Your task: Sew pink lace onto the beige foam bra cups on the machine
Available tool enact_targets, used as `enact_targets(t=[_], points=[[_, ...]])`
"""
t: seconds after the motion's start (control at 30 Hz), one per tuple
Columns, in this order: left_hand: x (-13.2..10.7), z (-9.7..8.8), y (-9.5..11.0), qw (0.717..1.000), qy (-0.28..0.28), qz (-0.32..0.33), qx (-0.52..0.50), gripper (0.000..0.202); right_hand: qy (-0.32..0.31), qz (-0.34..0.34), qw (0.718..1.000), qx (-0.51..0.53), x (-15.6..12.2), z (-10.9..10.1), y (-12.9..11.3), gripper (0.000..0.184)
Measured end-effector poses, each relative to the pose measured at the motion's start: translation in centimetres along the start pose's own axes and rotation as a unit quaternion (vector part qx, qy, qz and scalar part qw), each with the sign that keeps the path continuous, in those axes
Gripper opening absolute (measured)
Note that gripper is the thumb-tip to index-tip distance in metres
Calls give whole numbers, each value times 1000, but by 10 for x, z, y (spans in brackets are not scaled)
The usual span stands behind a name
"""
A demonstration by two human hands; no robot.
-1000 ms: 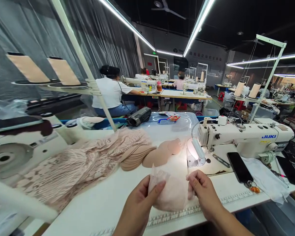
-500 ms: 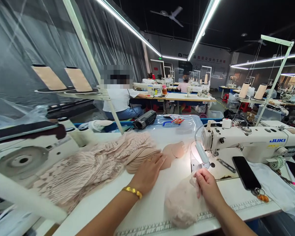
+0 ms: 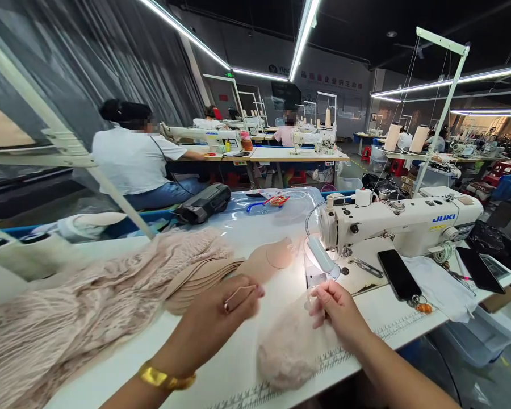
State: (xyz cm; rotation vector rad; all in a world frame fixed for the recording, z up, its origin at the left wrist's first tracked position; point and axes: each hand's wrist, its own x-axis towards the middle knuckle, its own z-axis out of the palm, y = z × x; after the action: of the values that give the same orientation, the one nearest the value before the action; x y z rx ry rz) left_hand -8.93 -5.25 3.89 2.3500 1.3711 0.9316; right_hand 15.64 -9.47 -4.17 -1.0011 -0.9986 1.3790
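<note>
Beige foam cup (image 3: 237, 295) pinched in the left hand (image 3: 215, 319) beside the fanned stack of cups (image 3: 200, 276), within easy reach.

Right hand (image 3: 336, 307) fingers were closed on the lace piece (image 3: 289, 352), pinning it to the table (image 3: 221, 369) before the sewing machine (image 3: 392, 224).

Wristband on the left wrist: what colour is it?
Shiny gold: the metal wristband shows in the head view, near the bottom edge.
</note>
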Motion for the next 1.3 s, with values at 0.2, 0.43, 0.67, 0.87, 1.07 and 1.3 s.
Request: enact_targets(t=[0.2, 0.43, 0.67, 0.87, 1.07, 1.3], points=[[-3, 5, 60, 977, -195, 65, -55, 42, -31, 9, 999, 36, -19, -12, -17, 64], [5, 20, 72, 949, -298, 106, 14, 25, -50, -30, 998, -23, -31, -13, -28, 54], [4, 12, 66, 967, -198, 147, 58, 5, -64, -122, 968, -211, -44, 0, -41, 36], [9, 5, 63, 963, -235, 126, -50, 66, -170, -247, 883, -362, -52, 2, -81, 42], [30, -13, 71, 955, -281, 79, -44, 11, -110, -402, 746, -520, -38, 11, -114, 34], [1, -3, 44, 959, -35, 252, 126, 20, -64, -527, 679, -506, -8, 5, -70, 30]])
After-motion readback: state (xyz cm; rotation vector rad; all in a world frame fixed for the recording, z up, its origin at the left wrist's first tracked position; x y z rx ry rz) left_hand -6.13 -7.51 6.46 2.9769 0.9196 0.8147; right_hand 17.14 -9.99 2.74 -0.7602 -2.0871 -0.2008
